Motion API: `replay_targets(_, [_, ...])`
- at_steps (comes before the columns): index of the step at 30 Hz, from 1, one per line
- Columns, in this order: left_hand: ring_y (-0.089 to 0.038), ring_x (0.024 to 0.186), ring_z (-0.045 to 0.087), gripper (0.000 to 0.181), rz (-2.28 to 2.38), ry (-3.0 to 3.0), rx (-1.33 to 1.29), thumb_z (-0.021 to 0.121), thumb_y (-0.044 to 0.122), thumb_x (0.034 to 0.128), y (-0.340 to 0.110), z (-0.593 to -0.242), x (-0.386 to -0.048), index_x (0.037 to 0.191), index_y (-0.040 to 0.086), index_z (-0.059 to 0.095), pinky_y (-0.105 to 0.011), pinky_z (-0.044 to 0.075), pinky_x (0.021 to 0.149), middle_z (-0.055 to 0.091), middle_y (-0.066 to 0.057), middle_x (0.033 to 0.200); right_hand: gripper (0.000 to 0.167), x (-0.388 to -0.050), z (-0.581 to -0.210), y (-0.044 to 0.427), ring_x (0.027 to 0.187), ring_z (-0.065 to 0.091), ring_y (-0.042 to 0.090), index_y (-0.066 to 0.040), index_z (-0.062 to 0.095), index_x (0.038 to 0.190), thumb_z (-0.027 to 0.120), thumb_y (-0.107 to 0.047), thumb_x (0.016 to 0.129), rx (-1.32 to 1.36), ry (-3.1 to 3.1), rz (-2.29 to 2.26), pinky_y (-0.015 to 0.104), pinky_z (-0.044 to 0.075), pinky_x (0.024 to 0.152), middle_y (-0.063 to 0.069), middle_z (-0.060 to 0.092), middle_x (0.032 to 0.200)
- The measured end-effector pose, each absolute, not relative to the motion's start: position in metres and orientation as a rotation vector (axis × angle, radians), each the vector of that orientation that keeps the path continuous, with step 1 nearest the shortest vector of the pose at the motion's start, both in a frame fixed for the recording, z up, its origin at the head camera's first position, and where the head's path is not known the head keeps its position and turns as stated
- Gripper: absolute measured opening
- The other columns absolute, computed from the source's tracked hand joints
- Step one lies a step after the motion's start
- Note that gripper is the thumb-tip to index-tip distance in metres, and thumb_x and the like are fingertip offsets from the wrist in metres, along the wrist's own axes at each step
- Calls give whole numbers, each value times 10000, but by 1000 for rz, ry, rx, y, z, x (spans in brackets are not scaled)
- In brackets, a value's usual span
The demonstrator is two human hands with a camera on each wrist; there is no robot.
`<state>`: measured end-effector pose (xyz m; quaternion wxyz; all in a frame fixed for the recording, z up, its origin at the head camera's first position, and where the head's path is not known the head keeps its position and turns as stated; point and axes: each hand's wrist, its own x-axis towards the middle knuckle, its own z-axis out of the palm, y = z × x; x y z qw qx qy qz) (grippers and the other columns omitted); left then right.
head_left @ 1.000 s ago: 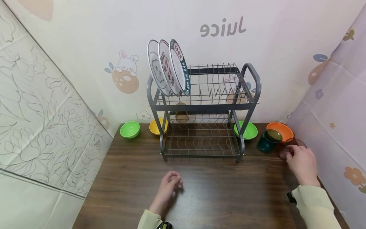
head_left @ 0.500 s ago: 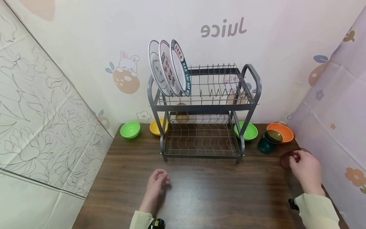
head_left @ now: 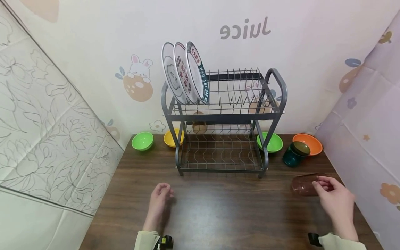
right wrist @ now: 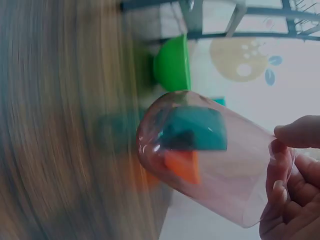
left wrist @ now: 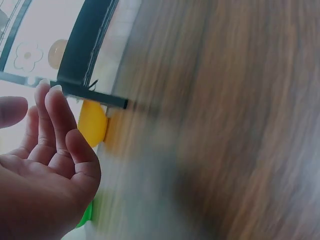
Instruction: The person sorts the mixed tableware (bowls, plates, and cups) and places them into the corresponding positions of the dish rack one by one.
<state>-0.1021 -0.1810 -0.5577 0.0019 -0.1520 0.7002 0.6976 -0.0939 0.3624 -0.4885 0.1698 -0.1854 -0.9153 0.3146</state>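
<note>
In the head view my right hand pinches the rim of a clear pinkish cup at the table's right side. The right wrist view shows the same cup tilted, its rim between thumb and fingers and its rounded base pointing away. A teal cup stands behind it, beside an orange bowl. My left hand is over the table's left front, fingers loosely bent, holding nothing. In the left wrist view that hand appears with relaxed fingers.
A two-tier dark dish rack stands at the back middle, with three plates upright in its top left. Green bowls and a yellow bowl sit along the back wall. A patterned wall bounds the right side.
My right hand has drawn the pinkish cup toward the front, away from the teal cup, and tipped it over. My left hand has moved left.
</note>
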Motion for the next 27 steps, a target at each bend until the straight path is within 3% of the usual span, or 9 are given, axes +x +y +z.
replay_targets(6, [-265,833,653,201,2153,2201,-403,554,152,1012,-164,-560,-102,1089,-34,556,-370,490,766,667,-124,905,319,-91,-488,327,708,519,-45,-24,701,1142,727,-258,927,-540,-2509,1138,127,426,571,-178,644,833])
replay_targets(8, [-233,802,647,190,2155,2189,-361,570,144,999,-154,-562,-102,1082,-26,557,-364,501,762,670,-121,892,327,-92,-490,314,745,550,-1,-15,693,1158,727,-244,928,-547,-2461,1285,136,439,598,-235,621,833])
replay_targets(12, [-237,766,645,249,2152,2122,-228,626,103,954,-127,-565,-101,1122,-59,540,-342,515,712,684,-150,904,303,-93,-499,285,804,595,39,32,675,1166,723,-146,926,-514,-2265,1720,142,463,679,-161,665,870])
replay_targets(15, [-292,867,652,418,2141,2056,-63,692,57,901,-102,-565,-97,1243,-77,494,-351,524,726,677,-196,1049,205,-91,-508,260,843,605,50,12,695,1125,693,-63,935,-420,-2038,2096,158,475,735,-101,673,893])
replay_targets(17, [-339,1003,629,587,2123,2025,71,738,41,864,-87,-564,-94,1360,-48,438,-388,524,786,632,-206,1214,153,-88,-514,241,853,607,64,-35,713,1088,652,-14,949,-346,-1872,2340,182,485,754,-72,667,903])
replay_targets(21, [-374,1281,481,870,2113,1973,367,812,32,800,-62,-557,-91,1519,108,326,-453,476,944,456,-157,1483,204,-81,-522,204,839,594,93,-122,716,1067,568,-6,988,-236,-1625,2753,227,491,752,-40,635,908])
replay_targets(23, [-350,1339,436,931,2145,1940,520,838,35,780,-53,-552,-91,1535,150,306,-426,435,1014,413,-137,1523,207,-77,-526,188,838,579,103,-128,698,1085,536,-27,1007,-199,-1538,2924,241,486,758,-31,617,922])
replay_targets(27, [-305,1335,453,902,2302,1831,735,826,-36,768,-45,-544,-92,1509,96,329,-322,393,1060,418,-216,1496,188,-73,-534,167,862,540,100,-145,646,1122,477,-101,1050,-182,-1446,3151,251,450,771,-31,583,951])
